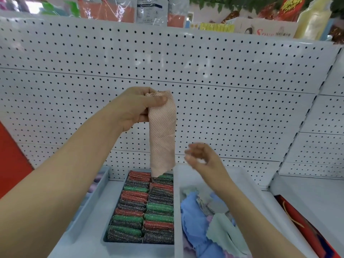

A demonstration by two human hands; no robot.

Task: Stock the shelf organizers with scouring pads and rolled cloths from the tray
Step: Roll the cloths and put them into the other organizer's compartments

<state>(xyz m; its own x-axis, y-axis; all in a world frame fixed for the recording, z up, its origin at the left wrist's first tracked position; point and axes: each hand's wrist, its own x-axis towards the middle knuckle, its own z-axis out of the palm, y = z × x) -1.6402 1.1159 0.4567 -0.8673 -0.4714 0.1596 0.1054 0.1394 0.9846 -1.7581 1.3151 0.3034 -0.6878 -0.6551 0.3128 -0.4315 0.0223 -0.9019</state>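
Observation:
My left hand [136,107] pinches the top of a pink textured cloth [162,135], which hangs down as a loose roll above the shelf. Its lower end dangles just over an organizer [111,241] packed with two rows of red, green and dark glittery scouring pads [149,207]. My right hand [202,158] hovers to the right of the cloth's lower end, fingers curled and apart, empty and blurred. Below it, a white tray [177,211] holds loose blue, green, grey and pink cloths [208,220].
A white pegboard wall [223,81] backs the shelf. Another grey organizer [89,200] stands left of the pads. A red item [305,226] lies on the shelf at right. Packaged goods [150,10] line the shelf above.

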